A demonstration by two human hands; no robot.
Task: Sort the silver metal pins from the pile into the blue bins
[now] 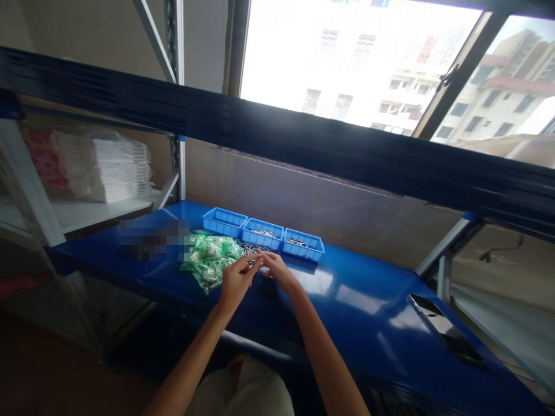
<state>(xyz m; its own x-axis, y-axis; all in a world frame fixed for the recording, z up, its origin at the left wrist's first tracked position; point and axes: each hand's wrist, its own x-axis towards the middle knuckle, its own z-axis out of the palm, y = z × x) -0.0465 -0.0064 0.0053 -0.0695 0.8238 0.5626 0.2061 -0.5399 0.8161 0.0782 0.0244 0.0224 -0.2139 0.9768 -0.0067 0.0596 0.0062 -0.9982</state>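
Note:
My left hand (237,279) and my right hand (277,269) meet over the blue shelf top (355,300), fingertips pinched together. What they hold is too small to make out. Just left of them lies a heap of small green plastic bags (210,257). Behind the hands is a loose pile of small metal parts (251,249). Three blue trays stand in a row at the back: the left one (224,221), the middle one (262,233) and the right one (303,244), the last two with small metal parts inside.
A black phone (444,329) lies at the right end of the shelf top. A dark beam (303,144) crosses overhead. Stacked white packs (108,170) sit on a neighbouring shelf at left. A window (355,58) is behind.

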